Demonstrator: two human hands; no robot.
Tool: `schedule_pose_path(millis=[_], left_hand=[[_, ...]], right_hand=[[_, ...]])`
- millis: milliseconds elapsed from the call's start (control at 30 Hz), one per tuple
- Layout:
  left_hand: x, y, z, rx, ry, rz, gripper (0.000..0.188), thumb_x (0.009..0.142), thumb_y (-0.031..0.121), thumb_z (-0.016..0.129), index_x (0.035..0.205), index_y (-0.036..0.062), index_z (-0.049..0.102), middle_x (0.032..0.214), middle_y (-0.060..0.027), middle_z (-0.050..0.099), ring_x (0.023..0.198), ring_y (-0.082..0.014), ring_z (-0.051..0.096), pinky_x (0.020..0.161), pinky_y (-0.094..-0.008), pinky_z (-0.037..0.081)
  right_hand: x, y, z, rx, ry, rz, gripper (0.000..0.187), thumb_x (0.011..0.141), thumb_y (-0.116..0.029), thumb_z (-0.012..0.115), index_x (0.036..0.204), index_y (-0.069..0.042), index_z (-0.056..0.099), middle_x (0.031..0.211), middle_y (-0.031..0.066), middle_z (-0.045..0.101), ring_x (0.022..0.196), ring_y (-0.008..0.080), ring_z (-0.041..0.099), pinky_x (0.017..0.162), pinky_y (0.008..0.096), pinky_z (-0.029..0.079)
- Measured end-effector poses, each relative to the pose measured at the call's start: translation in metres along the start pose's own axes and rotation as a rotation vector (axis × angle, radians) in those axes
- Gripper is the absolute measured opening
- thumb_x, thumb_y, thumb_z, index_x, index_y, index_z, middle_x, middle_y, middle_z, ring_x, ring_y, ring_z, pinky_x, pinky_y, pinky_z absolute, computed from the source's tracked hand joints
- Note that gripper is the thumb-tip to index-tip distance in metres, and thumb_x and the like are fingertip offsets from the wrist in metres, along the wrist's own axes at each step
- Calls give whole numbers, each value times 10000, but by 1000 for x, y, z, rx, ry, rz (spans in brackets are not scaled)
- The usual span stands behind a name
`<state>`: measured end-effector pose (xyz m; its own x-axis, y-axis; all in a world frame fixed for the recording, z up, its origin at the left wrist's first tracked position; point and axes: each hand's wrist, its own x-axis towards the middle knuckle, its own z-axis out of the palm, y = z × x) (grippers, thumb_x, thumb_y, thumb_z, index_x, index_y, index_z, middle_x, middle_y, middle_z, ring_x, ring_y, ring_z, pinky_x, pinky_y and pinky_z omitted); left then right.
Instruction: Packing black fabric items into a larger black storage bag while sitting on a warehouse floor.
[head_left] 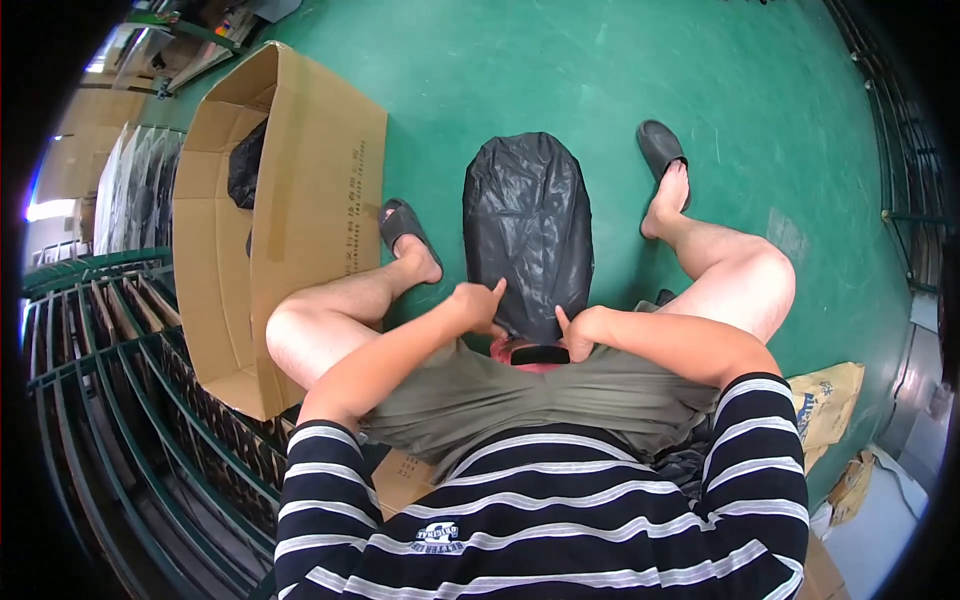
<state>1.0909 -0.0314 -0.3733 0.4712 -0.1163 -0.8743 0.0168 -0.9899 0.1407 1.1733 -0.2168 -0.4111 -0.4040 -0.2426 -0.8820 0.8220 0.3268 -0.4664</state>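
Between my legs stands or lies a long, rounded bundle in a black plastic bag [528, 225], its film creased and shiny. My left hand [480, 307] grips the bag's near left edge, thumb stretched along the film and fingers curled beneath. On the near right edge my right hand [582, 332] does the same, thumb up on the plastic. Below the bag's near end, between my hands, a red and black thing [537, 356] shows in part, close to my shorts. What fills the bag is hidden.
A tall open cardboard box [318, 170] stands at my left, with a black bagged bundle [246, 165] inside. Green metal racks [130, 370] run along the left. A tan paper sack [828, 405] lies at the right on the green floor [760, 90].
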Motion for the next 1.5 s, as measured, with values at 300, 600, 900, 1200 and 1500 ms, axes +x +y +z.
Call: schedule_pose_path(millis=[300,600,900,1200,1500], left_hand=[[30,25,-65,61,746,60,1185,562,489,836,1494,168,177,1533,-171,144,1399,-375,185,984,-672,300],[54,33,-39,57,535,-4,1428,425,700,786,1518,181,26,1556,-205,-36,1423,-440,-5,955,-778,187],[50,45,-37,82,514,-51,1461,407,730,774,1516,194,-11,1561,-188,-42,1428,-420,-32,978,-766,173],[51,46,-43,95,494,-45,1464,423,733,770,1514,200,-48,1561,-181,-69,1428,-417,-54,985,-763,160],[50,49,-43,121,490,-48,1444,426,760,741,1517,177,-4,1559,-200,-49,1426,-430,-31,976,-763,177]], right_hand=[[-21,-23,42,230,667,10,771,824,-260,503,1408,154,218,1391,266,415,1204,351,480,1101,383,254],[-72,47,4,838,856,-34,469,726,-256,642,1141,-37,657,1069,161,677,962,250,658,803,383,518],[-33,161,113,1595,1182,1142,520,849,-352,560,1276,-59,532,1361,266,452,1245,420,447,993,500,387],[16,60,33,2218,1417,342,1027,834,-767,311,1484,1,104,1538,234,126,1425,379,130,1148,467,172],[-2,115,44,2317,1844,904,777,959,-590,208,1481,-14,178,1549,225,95,1439,354,92,1148,501,87]])
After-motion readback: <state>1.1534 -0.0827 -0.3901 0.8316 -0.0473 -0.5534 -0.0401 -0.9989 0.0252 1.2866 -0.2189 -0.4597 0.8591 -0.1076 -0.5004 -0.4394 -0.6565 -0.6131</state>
